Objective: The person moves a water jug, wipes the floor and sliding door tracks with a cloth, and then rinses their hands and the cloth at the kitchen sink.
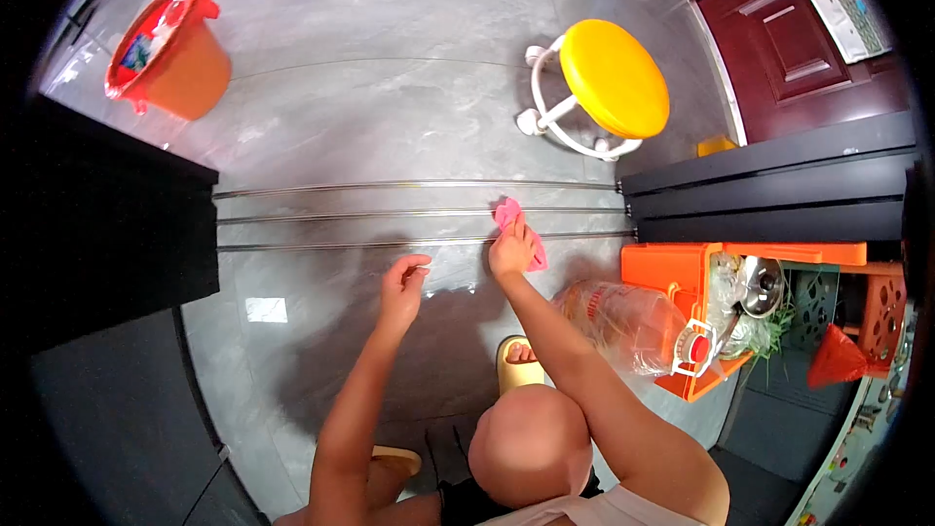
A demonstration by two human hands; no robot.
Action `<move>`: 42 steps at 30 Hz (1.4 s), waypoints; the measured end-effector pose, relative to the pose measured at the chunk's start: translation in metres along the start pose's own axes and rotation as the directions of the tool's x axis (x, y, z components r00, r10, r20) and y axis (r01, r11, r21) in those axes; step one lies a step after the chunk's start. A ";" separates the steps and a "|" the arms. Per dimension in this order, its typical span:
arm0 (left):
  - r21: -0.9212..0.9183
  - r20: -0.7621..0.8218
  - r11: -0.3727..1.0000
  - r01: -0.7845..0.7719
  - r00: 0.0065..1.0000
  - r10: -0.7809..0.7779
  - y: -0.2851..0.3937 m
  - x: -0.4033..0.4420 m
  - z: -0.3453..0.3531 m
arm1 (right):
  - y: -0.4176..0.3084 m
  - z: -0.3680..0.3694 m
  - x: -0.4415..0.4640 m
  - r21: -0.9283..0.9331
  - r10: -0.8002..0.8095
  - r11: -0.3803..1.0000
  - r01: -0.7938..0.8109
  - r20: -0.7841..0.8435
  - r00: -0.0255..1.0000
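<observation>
**Grey floor (pixel 321 117), metal rails (pixel 390 216) and a pink cloth (pixel 506 214) under the right hand (pixel 511 249)**

The floor spread beneath everything, crossed by three thin rails. Beyond them stood a yellow stool (pixel 616 78) and an orange bucket (pixel 185 78); on the person's right, a big clear bottle (pixel 628 326) lay beside an orange crate (pixel 672 268).

The cloth lay over the middle and nearest rails. It looked light, soft and limp, neither fragile nor likely to slip from the fingers; bunching its middle under the fingers seemed the surest hold.

It sat directly beneath the right hand, whose bent fingers were drawn together over it and had hold of it. One end poked out past the fingertips, another beside the wrist.

The left hand (pixel 402 282) hung apart from the cloth, fingers curled, thumb near the forefinger. A small pale spot showed there; whether it was something pinched could not be told.
</observation>
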State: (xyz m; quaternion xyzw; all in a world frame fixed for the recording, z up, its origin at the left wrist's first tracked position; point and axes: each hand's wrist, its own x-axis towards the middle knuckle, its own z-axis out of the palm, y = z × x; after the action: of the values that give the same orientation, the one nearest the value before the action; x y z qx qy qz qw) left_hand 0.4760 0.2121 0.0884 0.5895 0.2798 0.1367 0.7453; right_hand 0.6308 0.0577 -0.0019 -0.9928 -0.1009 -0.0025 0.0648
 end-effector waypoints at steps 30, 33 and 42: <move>0.029 -0.214 0.995 0.097 0.973 -0.089 -0.012 -0.012 -0.076 | 0.087 0.020 -0.015 0.087 0.157 0.987 -0.131 -0.467 0.870; 0.045 -0.220 0.995 0.086 0.973 -0.074 -0.011 -0.014 -0.073 | 0.020 -0.004 -0.049 0.271 0.014 0.961 0.051 -0.231 0.973; 0.101 -0.218 0.994 0.039 0.976 -0.016 -0.029 -0.009 -0.076 | -0.070 -0.007 -0.062 0.715 -0.675 0.473 0.515 -0.081 0.733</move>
State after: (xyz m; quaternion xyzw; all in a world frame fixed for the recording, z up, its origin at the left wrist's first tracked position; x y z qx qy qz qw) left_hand 0.4212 0.2607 0.0515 0.6053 0.3743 0.1753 0.6803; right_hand 0.5560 0.1120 0.0125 -0.7860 -0.4408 0.1189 0.4168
